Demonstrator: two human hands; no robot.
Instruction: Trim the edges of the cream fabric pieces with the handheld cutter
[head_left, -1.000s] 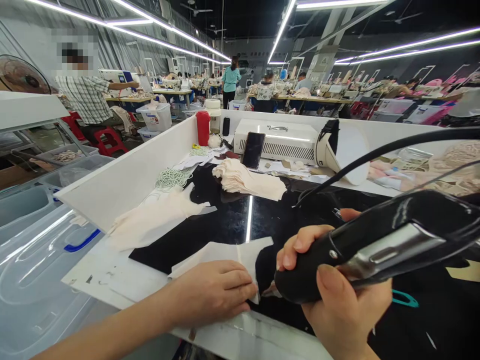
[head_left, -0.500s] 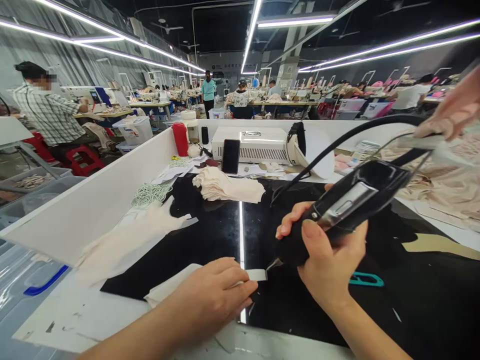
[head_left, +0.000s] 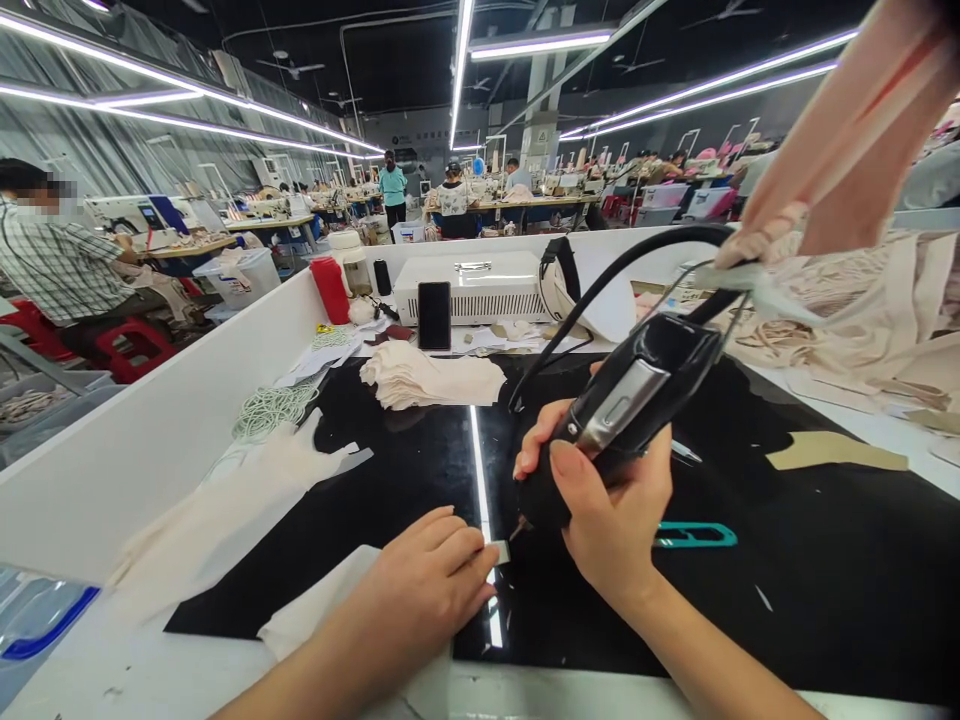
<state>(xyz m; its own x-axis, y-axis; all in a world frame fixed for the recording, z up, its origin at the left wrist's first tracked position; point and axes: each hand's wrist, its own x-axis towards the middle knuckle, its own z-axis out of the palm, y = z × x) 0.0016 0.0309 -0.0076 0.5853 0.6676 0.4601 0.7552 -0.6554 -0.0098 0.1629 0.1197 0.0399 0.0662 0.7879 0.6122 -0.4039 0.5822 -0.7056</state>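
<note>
On black worktop (head_left: 420, 470), right hand (head_left: 611, 510) grip around cutter (head_left: 622, 410), left hand (head_left: 427, 590) pinching fabric piece (head_left: 315, 615).

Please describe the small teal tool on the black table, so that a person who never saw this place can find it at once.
Start from the glossy black worktop inside the white-walled station. Look just right of the right hand, which grips a black corded hand tool. There, flat on the surface, lies the teal tool: it is the only teal thing there, slim with an open loop, among beige fabric pieces.
</note>
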